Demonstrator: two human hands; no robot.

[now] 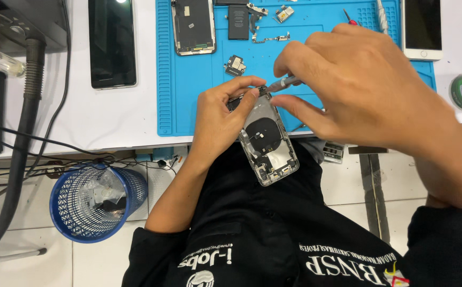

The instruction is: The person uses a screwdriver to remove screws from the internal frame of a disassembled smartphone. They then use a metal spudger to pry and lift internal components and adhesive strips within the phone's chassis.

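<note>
Your left hand (217, 119) grips the opened phone housing (267, 141) steady above your lap, so your right hand's (358, 85) fingers, pinching a slim metal tool (285, 82), can work its top corner.

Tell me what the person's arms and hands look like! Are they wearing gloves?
No gloves. The left hand and right hand are bare, with no rings or watch showing. Both forearms are bare too. Short black sleeves start near the elbows, part of a black shirt with white lettering.

We see an opened phone housing (267, 148), silver-framed with a dark round coil inside, tilted above the lap, and a slim grey tool (284, 83) meeting its top edge.
</note>
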